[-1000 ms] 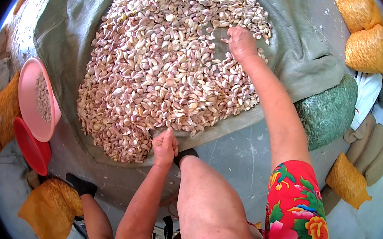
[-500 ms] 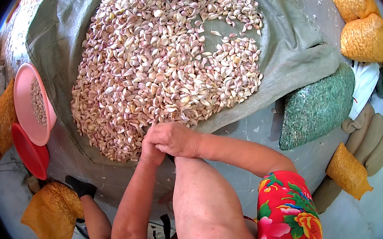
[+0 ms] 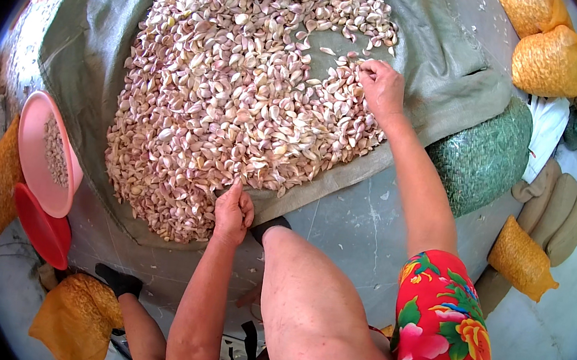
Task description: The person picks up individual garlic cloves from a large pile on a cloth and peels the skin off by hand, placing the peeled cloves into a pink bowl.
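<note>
A broad heap of loose garlic cloves [image 3: 227, 96], pinkish white, is spread over a grey-green cloth [image 3: 438, 59]. At the heap's near edge my left hand [image 3: 232, 215] is closed, its fingers curled and the thumb on top; whatever lies in its grip is hidden. My right hand [image 3: 382, 88] reaches out to the heap's right side, fingertips pinched together against the outer cloves beside a bare patch of cloth. I cannot make out what is between those fingertips. The two hands are well apart.
A pink basin [image 3: 28, 146] with some peeled-looking cloves stands at the left, above a red basin [image 3: 44, 228]. An orange mesh bag [image 3: 77, 319] lies lower left. On the right are a full green mesh sack [image 3: 484, 162], tan sacks [image 3: 556, 208] and orange mesh bags [image 3: 547, 59].
My right hand has left my left hand and swung forward and right to the heap's right side. My left hand has stayed at the near edge, now uncovered.
</note>
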`<state>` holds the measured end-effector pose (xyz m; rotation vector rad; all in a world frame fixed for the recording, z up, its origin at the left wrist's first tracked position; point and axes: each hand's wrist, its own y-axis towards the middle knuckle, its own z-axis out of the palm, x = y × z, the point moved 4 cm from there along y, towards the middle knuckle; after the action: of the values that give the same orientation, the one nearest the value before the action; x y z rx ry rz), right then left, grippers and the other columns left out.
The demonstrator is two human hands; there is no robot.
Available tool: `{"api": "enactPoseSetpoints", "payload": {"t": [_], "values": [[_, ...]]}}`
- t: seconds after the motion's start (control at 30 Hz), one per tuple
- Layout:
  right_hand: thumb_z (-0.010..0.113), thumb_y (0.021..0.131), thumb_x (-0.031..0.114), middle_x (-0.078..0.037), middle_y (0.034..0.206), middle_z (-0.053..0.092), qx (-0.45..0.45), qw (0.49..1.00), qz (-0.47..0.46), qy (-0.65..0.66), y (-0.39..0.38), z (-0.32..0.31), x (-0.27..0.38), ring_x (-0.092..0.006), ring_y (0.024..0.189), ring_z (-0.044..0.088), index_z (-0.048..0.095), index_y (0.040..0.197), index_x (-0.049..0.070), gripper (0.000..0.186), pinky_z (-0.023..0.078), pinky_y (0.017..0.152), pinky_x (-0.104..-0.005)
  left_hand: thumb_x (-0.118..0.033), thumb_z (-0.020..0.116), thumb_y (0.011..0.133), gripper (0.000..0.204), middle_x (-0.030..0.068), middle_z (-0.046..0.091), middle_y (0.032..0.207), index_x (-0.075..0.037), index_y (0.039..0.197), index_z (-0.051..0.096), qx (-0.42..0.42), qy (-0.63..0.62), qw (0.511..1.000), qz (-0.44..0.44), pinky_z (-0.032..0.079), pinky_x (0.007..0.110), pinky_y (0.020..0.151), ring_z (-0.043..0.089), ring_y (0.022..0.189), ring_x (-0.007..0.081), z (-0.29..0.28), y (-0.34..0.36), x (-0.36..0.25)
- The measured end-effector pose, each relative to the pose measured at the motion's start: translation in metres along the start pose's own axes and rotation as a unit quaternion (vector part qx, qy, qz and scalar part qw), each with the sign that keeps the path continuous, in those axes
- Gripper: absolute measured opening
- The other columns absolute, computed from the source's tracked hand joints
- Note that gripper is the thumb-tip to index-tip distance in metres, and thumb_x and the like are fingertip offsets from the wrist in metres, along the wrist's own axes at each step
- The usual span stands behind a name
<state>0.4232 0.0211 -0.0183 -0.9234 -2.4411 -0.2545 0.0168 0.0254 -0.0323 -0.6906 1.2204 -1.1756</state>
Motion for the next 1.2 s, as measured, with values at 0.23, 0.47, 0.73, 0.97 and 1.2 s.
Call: {"api": "enactPoseSetpoints", "payload": {"t": [0.23, 0.47, 0.73, 0.97, 1.2], "values": [[0.063, 0.086, 0.012, -0.018, 0.091, 0.070, 0.081, 0.981, -0.089, -0.151, 0.027, 0.021, 0.005, -0.0375, 0.082, 0.068, 0.074, 0.095, 0.008, 0.015, 0.056, 0.078, -0.0467, -0.046, 0.050, 0.104, 0.052, -0.0003, 0.035, 0.054, -0.014, 0.064, 0.039, -0.006, 0.027, 1.000, -0.002, 0.023, 0.027, 0.034, 0.030, 0.037, 0.0127, 0.000, 0.000, 0.000], [0.061, 0.082, 0.006, -0.020, 0.089, 0.070, 0.115, 0.964, -0.052, -0.235, 0.030, 0.033, 0.016, -0.0362, 0.086, 0.070, 0.068, 0.101, 0.003, 0.021, 0.057, 0.078, -0.0467, -0.043, 0.046, 0.104, 0.049, 0.0004, 0.035, 0.055, -0.014, 0.066, 0.037, 0.005, 0.021, 1.000, 0.000, 0.019, 0.029, 0.033, 0.031, 0.037, 0.0143, -0.003, 0.003, 0.002], [0.064, 0.078, 0.008, -0.012, 0.077, 0.068, -0.017, 0.998, -0.002, -0.058, 0.010, 0.012, 0.007, -0.0260, 0.066, 0.067, 0.065, 0.089, 0.009, 0.011, 0.052, 0.060, -0.0378, -0.046, 0.050, 0.104, 0.052, -0.0003, 0.037, 0.053, -0.013, 0.063, 0.040, 0.006, 0.015, 1.000, -0.002, 0.024, 0.027, 0.033, 0.033, 0.036, 0.0127, 0.003, 0.001, 0.001], [0.059, 0.079, 0.008, -0.013, 0.082, 0.062, 0.226, 0.945, -0.154, 0.181, -0.115, 0.030, 0.142, -0.0313, 0.076, 0.064, 0.061, 0.084, 0.006, 0.006, 0.054, 0.070, -0.0425, -0.044, 0.049, 0.104, 0.049, 0.0021, 0.046, 0.055, -0.012, 0.068, 0.047, 0.022, 0.003, 1.000, -0.016, 0.028, 0.027, 0.034, 0.042, 0.036, 0.0150, -0.001, -0.001, -0.001], [0.065, 0.079, 0.011, -0.010, 0.083, 0.062, 0.384, 0.839, -0.287, 0.256, -0.191, 0.058, 0.205, -0.0297, 0.083, 0.064, 0.061, 0.087, 0.007, 0.010, 0.053, 0.072, -0.0414, -0.035, 0.051, 0.104, 0.034, 0.0034, 0.065, 0.079, -0.006, 0.096, 0.067, -0.029, -0.102, 0.994, -0.003, 0.041, 0.029, 0.041, 0.061, 0.059, 0.0149, -0.013, 0.009, 0.013]]}}
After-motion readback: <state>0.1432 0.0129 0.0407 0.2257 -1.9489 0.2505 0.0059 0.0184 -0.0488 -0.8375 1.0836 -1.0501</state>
